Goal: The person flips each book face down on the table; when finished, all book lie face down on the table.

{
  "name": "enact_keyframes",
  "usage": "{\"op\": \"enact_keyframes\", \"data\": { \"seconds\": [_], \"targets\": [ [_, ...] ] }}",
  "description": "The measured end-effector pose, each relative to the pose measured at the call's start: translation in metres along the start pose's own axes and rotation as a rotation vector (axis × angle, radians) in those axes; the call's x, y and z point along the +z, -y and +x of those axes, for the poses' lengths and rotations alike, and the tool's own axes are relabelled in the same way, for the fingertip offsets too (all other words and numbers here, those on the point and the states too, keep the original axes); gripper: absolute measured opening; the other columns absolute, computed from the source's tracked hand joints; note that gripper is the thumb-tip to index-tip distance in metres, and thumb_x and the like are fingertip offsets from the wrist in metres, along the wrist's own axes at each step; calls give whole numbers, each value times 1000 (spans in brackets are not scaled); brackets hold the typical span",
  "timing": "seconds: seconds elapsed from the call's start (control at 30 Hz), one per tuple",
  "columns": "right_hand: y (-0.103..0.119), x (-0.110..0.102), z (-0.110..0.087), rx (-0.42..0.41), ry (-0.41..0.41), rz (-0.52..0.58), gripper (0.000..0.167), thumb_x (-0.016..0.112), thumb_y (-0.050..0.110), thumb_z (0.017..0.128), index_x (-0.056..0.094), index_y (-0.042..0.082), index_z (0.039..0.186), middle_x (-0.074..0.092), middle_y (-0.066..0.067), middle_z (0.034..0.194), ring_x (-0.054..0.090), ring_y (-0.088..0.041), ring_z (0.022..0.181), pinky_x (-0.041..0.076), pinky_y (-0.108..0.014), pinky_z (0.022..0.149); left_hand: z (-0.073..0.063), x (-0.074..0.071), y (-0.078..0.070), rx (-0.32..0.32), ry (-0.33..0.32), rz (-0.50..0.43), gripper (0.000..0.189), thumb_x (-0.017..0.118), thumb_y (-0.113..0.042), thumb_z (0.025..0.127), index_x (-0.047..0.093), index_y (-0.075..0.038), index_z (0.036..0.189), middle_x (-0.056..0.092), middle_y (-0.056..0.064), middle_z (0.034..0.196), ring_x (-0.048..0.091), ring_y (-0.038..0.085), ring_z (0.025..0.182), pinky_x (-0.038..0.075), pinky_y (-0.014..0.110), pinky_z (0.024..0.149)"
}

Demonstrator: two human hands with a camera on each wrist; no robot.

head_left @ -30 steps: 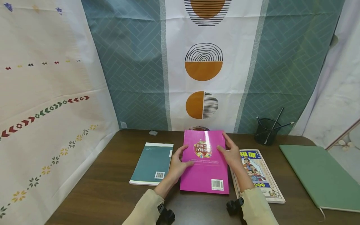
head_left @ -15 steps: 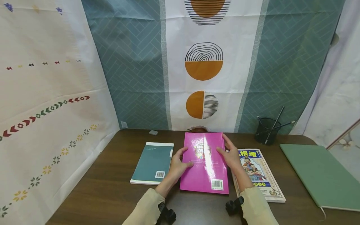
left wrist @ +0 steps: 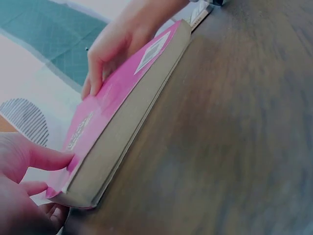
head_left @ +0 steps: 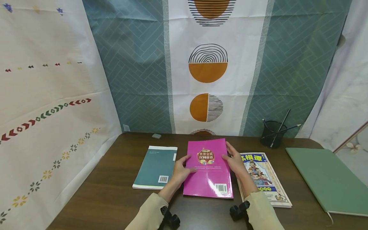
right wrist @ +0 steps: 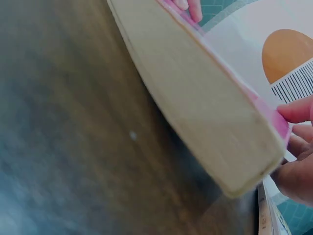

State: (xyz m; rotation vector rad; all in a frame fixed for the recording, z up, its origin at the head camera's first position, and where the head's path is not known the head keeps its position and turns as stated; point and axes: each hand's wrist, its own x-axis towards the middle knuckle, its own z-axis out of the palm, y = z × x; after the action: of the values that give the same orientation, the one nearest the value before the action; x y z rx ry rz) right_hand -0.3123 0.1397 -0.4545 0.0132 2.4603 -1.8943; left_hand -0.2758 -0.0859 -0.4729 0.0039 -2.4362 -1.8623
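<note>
A thick pink book (head_left: 205,182) with its barcode side up is held in the middle of the desk, between both hands. My left hand (head_left: 181,171) grips its left edge, thumb on top of the cover. On the opposite edge my right hand (head_left: 236,162) holds it, again with the thumb on the cover. The left wrist view shows the page block of the book (left wrist: 112,105) close above the wood, and finger ends under one corner. In the right wrist view the book's pages (right wrist: 205,98) face the camera. Whether its lower edge touches the desk, I cannot tell.
A teal book (head_left: 155,166) lies left of the pink one. To the right is a comic-style book (head_left: 265,182), partly behind the right forearm, then a large green book (head_left: 330,179). A black pen cup (head_left: 270,135) and a small grey object (head_left: 156,136) stand at the back.
The far edge of the pink book has come down and towards me, with both hands still on it. Its near edge has stayed almost in place. The other books have not moved.
</note>
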Motion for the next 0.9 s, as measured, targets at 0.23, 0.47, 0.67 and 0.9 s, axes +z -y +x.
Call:
{"op": "enact_keyframes", "data": {
  "seconds": [0.23, 0.47, 0.67, 0.9],
  "targets": [
    [-8, -3, 2, 9, 0, -31, 65, 53, 7, 97, 23, 7, 155, 27, -20, 158, 16, -38, 150, 15, -52, 123, 0, 1, 4, -22, 12, 45, 63, 75, -4, 80, 51, 2, 138, 51, 28, 140, 51, 42, 129, 48, 48, 104],
    [-12, -4, 2, 25, -6, -123, 64, 54, 10, 97, 24, 1, 153, 29, -21, 156, 16, -40, 149, 18, -53, 121, -4, 6, 2, 34, -31, 129, 58, 76, -3, 78, 56, 7, 131, 56, 30, 135, 52, 44, 127, 46, 51, 105],
    [-15, -2, 2, 34, -18, -183, 66, 55, 10, 97, 22, -1, 153, 30, -22, 155, 29, -42, 144, 28, -52, 118, -2, 9, 6, 103, -71, 174, 57, 79, -3, 74, 59, 11, 125, 58, 31, 130, 54, 45, 124, 45, 52, 105],
    [-16, 0, 3, 32, -27, -151, 69, 57, 6, 96, 20, 1, 154, 28, -22, 157, 36, -42, 141, 39, -50, 112, 0, 8, 7, 67, -64, 152, 61, 79, -6, 77, 55, 11, 130, 55, 30, 134, 50, 45, 129, 40, 53, 109]
  ]
}}
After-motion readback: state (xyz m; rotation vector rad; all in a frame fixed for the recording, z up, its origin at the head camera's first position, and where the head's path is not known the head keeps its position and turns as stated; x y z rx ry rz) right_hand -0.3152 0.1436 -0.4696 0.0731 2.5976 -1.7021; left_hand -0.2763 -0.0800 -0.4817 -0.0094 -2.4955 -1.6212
